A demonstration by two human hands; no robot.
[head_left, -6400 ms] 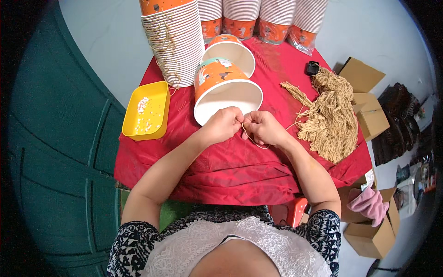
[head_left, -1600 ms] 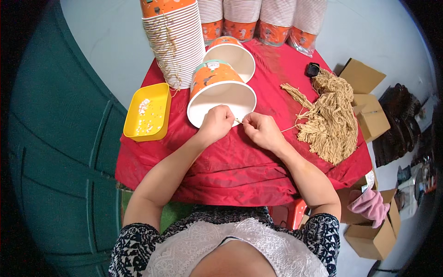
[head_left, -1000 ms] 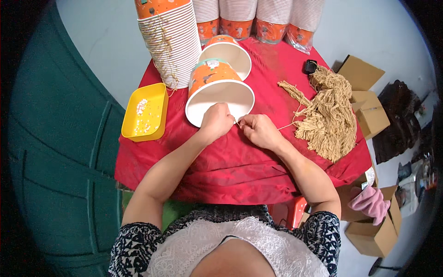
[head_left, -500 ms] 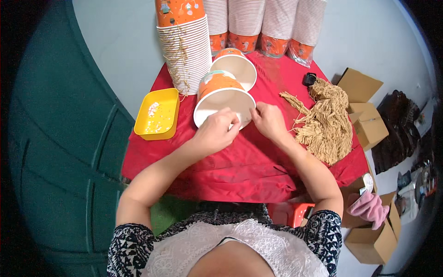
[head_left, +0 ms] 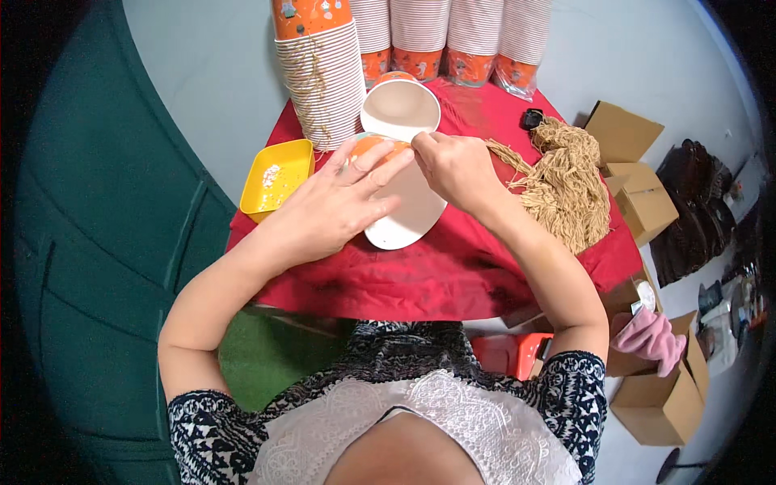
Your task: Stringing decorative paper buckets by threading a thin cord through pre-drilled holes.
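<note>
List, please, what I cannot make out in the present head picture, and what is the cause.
In the head view:
Right hand: what, if anything, its grip pinches is hidden by its own fingers.
Front orange bucket: much of its printed outer side, hidden by the left hand.
Tall bucket stack: its top, cut off by the upper edge.
White bits in the yellow tray: too small to identify.
</note>
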